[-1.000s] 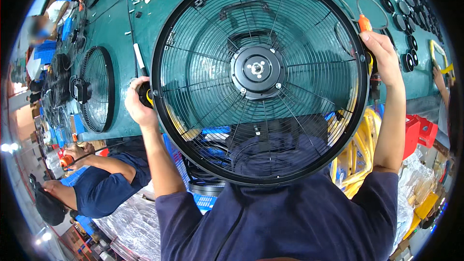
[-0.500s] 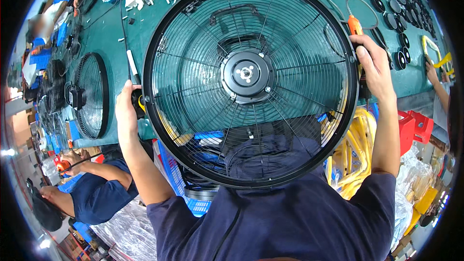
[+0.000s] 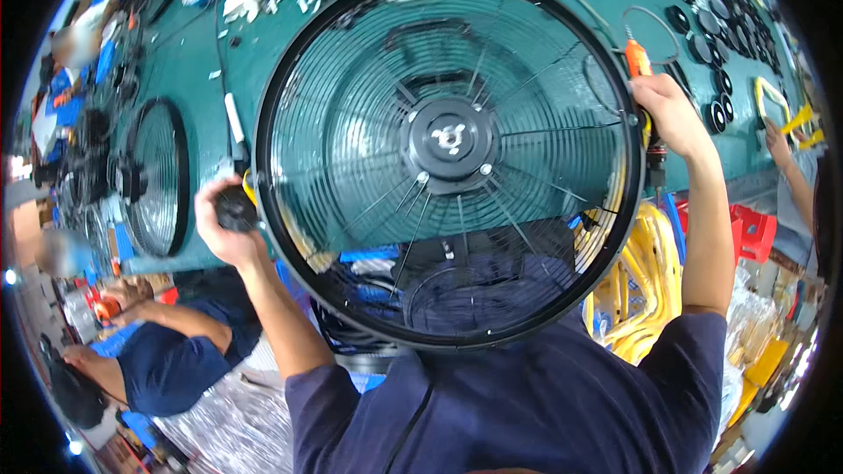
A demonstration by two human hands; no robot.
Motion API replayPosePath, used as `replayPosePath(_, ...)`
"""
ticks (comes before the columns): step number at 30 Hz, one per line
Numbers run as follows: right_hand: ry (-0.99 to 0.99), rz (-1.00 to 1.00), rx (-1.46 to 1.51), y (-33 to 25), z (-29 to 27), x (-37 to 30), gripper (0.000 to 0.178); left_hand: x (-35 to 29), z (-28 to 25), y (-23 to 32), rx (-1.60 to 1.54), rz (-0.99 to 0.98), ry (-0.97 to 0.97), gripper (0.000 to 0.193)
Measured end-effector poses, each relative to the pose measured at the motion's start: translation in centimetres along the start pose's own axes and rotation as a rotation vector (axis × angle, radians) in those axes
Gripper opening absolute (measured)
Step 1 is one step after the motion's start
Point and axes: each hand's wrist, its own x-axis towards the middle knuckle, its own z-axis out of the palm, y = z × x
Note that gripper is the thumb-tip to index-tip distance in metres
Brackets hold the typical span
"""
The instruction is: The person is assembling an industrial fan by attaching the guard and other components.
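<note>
A large round fan (image 3: 450,136) with a black rim and wire guard stands in front of me, its dark hub in the middle. At its left side my left hand (image 3: 230,226) is closed round a round black knob (image 3: 235,208), beside a yellow strip at the rim. My right hand (image 3: 674,118) is closed at the right side of the rim, fingertips partly hidden. An orange-ended tool with a cable (image 3: 637,58) shows just above that hand; whether the hand touches it, I cannot tell.
Left on the green table (image 3: 211,53) stands another fan (image 3: 158,177), near a white-tipped corded tool (image 3: 234,118). Black discs (image 3: 716,26) cover the far right. Yellow tubes (image 3: 645,272) and a red stool (image 3: 753,233) are at right. A co-worker (image 3: 171,342) is at lower left.
My left hand has rolled outward and slipped down from the rim's edge, bringing the black knob into view. My right hand remains at the rim. The whole view has shifted slightly.
</note>
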Motion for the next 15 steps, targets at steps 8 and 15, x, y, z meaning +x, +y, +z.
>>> replayPosePath(8, 0.195, 0.059, 0.138, 2.2, 0.7, 0.0, 0.032, 2.1, 2.1, 3.7, 0.173, -0.094, -0.043, 0.038)
replayPosePath(15, -0.016, 0.004, 0.261, -0.1, 0.5, 0.0, 0.030, 1.5, 3.2, 3.5, 0.187, -0.137, -0.039, 0.042)
